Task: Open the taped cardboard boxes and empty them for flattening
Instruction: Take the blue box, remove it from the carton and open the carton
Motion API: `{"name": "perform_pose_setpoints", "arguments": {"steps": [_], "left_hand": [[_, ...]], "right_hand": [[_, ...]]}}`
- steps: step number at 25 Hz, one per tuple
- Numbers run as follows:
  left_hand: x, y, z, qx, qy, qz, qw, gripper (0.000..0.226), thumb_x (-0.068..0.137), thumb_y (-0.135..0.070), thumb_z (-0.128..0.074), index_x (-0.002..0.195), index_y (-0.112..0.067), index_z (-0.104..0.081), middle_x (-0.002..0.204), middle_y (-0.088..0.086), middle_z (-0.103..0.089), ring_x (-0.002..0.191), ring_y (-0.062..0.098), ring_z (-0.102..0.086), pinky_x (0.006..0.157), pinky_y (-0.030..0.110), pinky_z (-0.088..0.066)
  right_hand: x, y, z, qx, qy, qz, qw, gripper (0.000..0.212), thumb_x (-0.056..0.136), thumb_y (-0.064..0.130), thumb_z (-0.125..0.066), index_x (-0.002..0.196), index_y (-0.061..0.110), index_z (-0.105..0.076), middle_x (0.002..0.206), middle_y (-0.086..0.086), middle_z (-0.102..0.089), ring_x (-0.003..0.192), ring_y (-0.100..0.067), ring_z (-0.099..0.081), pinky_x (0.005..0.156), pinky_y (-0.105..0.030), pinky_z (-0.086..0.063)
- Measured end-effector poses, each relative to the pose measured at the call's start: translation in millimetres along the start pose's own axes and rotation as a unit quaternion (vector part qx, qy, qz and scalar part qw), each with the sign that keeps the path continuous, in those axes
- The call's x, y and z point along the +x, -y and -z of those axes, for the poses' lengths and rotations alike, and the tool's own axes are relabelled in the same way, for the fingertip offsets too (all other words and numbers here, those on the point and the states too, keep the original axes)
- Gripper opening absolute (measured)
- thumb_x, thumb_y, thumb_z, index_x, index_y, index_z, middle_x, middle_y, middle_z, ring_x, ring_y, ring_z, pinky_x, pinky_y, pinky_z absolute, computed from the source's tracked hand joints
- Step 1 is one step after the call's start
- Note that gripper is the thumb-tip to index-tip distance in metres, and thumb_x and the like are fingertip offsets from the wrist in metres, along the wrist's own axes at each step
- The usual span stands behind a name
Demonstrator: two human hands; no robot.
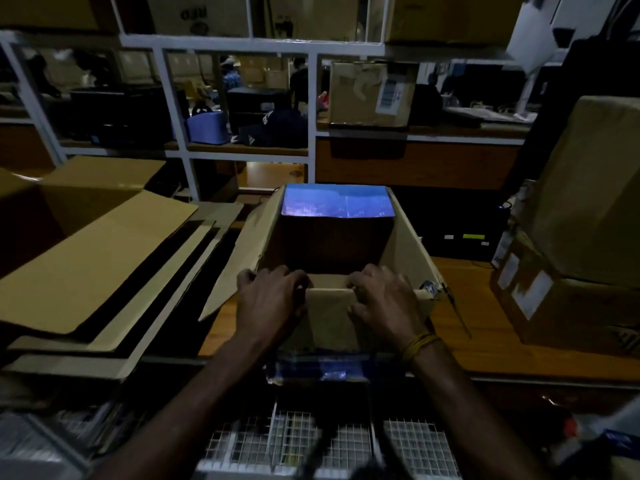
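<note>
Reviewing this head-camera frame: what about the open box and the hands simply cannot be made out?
- Open box floor: lost in shadow and behind its near flap; contents unknown.
- Left hand and right hand fingertips: curled over the flap edge, hidden inside.
- Label on the shelf box: too small and blurred to read.

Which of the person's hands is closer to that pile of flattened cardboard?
Left. The left hand grips the open box's near edge on the side toward the flattened cardboard; the right hand grips the same edge, farther away.
</note>
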State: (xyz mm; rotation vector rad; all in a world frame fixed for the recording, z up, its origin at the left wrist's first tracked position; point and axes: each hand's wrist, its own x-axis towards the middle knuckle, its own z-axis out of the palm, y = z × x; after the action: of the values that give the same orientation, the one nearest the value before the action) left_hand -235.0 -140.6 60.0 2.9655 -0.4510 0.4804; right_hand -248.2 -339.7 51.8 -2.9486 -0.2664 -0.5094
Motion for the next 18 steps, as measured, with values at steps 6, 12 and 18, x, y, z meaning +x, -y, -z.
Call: {"name": "perform_pose_setpoints", "arguments": {"steps": [6,12,18], "left_hand": [[66.4,18.8,-3.1,-0.24,0.146,-0.021,0.959,0.035,0.089,-0.059,-0.059,0.115,-0.037,-0.068,0.113,-0.012,-0.066,0.097,0.007,-0.061,0.083,0.03,-0.052],[176.3,24.5,-54.4,-0.086,0.345,-0.094,0.93,0.078,0.091,-0.051,-0.062,0.155,-0.029,-0.024,0.165,0.003,-0.011,0.151,0.025,-0.016,0.117,0.034,-0.023],[251.0,28.8,-72.6,-0.069,0.343,-0.032,0.936,0.103,0.085,-0.06,-0.063,0.154,-0.039,0.01,0.163,0.014,0.02,0.149,0.044,-0.004,0.117,0.057,-0.023]], "right_hand": [[53.8,-29.5,5.3,0.217,0.202,0.009,0.955,0.055,0.082,0.065,-0.065,0.13,0.038,-0.06,0.114,0.011,-0.062,0.097,-0.006,-0.059,0.08,-0.027,-0.049],[151.0,-61.0,-33.8,0.06,0.302,-0.048,0.95,0.09,0.089,0.066,-0.053,0.158,0.025,-0.014,0.166,-0.006,-0.007,0.152,-0.025,-0.012,0.119,-0.039,-0.02],[194.4,-74.4,-55.3,-0.012,0.286,-0.074,0.955,0.11,0.086,0.061,-0.062,0.155,0.029,0.017,0.16,-0.006,0.031,0.149,-0.032,0.02,0.117,-0.06,-0.008]]}}
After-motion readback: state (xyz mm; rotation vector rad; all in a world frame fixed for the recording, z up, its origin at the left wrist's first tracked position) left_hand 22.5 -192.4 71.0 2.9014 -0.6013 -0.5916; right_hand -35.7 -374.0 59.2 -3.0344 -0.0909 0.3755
